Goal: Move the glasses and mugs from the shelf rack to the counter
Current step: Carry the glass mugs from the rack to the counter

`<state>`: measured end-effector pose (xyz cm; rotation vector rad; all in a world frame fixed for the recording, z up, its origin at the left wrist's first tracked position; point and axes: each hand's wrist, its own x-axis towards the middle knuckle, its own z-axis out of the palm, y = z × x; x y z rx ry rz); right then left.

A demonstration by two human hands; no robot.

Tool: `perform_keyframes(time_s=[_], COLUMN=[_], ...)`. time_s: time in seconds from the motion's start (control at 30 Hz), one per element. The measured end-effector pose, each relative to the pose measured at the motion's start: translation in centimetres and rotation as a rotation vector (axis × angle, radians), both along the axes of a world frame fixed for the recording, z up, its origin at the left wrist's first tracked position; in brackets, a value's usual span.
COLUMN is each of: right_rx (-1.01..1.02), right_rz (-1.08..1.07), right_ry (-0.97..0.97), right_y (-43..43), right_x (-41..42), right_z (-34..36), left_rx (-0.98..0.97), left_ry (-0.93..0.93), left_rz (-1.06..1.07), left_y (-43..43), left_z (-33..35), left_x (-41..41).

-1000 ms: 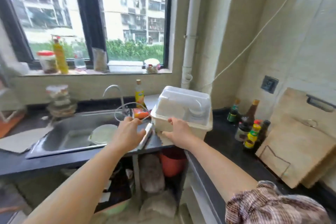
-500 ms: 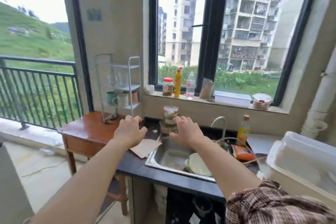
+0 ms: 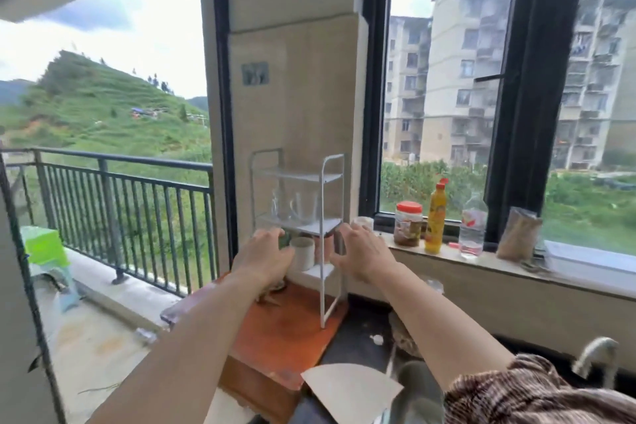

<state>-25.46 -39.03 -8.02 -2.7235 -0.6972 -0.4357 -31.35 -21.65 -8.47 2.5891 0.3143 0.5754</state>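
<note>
Knocking the white mug (image 3: 302,252) into the clear glasses (image 3: 296,206) could happen if both hands push into the narrow shelf rack (image 3: 323,189) together. The mug sits low in the rack, the glasses one shelf up, faint and see-through. Left hand (image 3: 263,256) and right hand (image 3: 361,253) are open and empty, fingers spread, just before the rack on the orange table (image 3: 285,330).

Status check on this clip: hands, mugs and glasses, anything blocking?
Left hand and right hand open, empty, at rack lower shelf. Mugs and glasses on shelves. Nothing blocking.
</note>
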Motion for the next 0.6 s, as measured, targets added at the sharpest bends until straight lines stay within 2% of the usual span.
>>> perform_keyframes(time_s=[0.1, 0.4, 0.6], right_rx=[0.05, 0.089, 0.297], right_rz=[0.011, -0.002, -0.082], right_ry=[0.04, 0.163, 0.265], right_y=[3.3, 12.0, 18.1], right_x=[5.4, 18.5, 26.2], right_z=[0.1, -3.5, -5.4], left_rx=[-0.045, -0.193, -0.474], left_ry=[-0.03, 0.033, 0.052], left_rz=[-0.02, -0.024, -0.078], left_y=[2.6, 11.4, 17.9], left_z=[-0.2, -2.9, -6.3], left_x=[5.3, 20.6, 30.2])
